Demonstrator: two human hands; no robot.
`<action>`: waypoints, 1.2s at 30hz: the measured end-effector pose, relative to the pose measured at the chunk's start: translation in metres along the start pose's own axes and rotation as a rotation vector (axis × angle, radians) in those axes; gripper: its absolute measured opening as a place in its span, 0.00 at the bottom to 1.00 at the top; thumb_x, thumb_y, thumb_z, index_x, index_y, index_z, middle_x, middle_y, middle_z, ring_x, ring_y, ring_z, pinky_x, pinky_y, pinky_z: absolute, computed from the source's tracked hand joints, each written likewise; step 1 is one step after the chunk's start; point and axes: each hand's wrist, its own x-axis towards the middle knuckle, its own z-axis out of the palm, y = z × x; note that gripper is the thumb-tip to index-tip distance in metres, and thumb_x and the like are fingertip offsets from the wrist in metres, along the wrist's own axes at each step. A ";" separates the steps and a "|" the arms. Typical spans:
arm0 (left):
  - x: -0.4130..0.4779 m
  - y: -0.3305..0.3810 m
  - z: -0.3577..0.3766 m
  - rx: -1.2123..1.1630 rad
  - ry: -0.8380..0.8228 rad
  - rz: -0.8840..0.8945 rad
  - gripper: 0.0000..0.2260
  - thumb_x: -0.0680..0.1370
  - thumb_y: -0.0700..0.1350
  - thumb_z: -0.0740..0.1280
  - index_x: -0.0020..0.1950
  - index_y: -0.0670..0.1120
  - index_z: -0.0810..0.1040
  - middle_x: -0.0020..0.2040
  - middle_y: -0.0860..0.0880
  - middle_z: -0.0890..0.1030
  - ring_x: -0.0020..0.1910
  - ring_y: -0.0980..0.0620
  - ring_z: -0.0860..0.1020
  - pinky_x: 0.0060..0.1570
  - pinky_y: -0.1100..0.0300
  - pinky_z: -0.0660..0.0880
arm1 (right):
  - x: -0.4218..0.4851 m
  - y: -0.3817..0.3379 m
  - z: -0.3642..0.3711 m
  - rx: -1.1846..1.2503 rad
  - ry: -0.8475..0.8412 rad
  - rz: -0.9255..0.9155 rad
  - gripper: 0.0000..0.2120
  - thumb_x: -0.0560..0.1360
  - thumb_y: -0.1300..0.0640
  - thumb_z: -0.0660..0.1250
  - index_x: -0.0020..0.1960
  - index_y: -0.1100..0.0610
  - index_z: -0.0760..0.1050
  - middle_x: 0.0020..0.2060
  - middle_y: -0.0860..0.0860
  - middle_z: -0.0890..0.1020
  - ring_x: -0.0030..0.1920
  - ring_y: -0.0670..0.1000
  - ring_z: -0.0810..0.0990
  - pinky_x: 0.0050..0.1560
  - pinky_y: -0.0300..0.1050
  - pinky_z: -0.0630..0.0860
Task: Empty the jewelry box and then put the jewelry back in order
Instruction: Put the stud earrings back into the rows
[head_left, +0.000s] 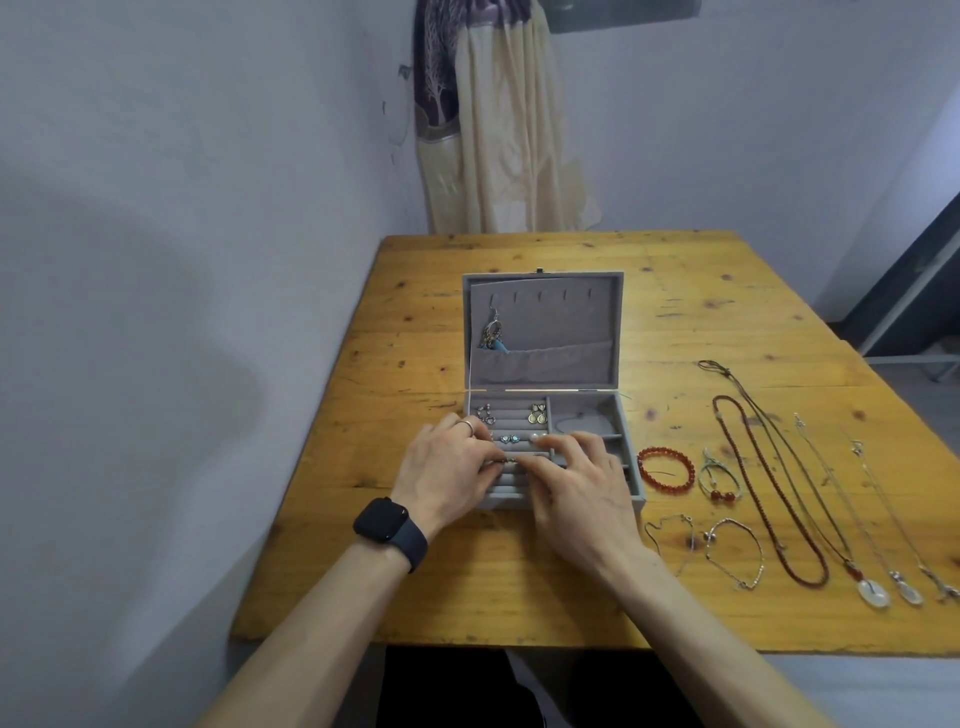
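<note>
A small metal piece is pinched above the ring rolls of the open jewelry box at frame centre, gripped between left hand and right hand, and could be lost down a slot if released before being seated.

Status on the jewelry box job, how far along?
Partway. Necklaces and a red bracelet lie on the table right of the open jewelry box; earrings sit in its rolls, a dangly earring hangs in the lid. The left hand and right hand seem to pinch a small piece over the front rolls. One frame cannot say emptying or refilling; either way the table pieces must go back inside.
</note>
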 end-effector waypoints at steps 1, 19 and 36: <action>0.000 0.000 -0.001 -0.005 0.004 -0.003 0.11 0.80 0.55 0.64 0.59 0.56 0.83 0.56 0.56 0.79 0.56 0.54 0.73 0.50 0.58 0.68 | -0.001 0.001 -0.001 0.010 0.012 0.002 0.13 0.77 0.49 0.65 0.58 0.47 0.82 0.60 0.50 0.80 0.63 0.56 0.72 0.51 0.54 0.75; -0.087 0.076 0.027 -0.411 0.200 -0.154 0.13 0.74 0.54 0.68 0.59 0.60 0.80 0.47 0.62 0.80 0.49 0.60 0.75 0.49 0.61 0.71 | -0.126 0.058 -0.051 0.135 0.084 0.209 0.17 0.72 0.55 0.76 0.60 0.49 0.82 0.53 0.47 0.82 0.57 0.44 0.66 0.54 0.44 0.72; -0.102 0.127 0.051 -0.343 0.145 -0.166 0.08 0.75 0.60 0.69 0.47 0.59 0.85 0.46 0.60 0.79 0.51 0.56 0.72 0.48 0.57 0.69 | -0.148 0.045 -0.037 0.188 0.057 0.276 0.06 0.74 0.45 0.73 0.51 0.41 0.84 0.44 0.42 0.79 0.49 0.48 0.71 0.44 0.49 0.70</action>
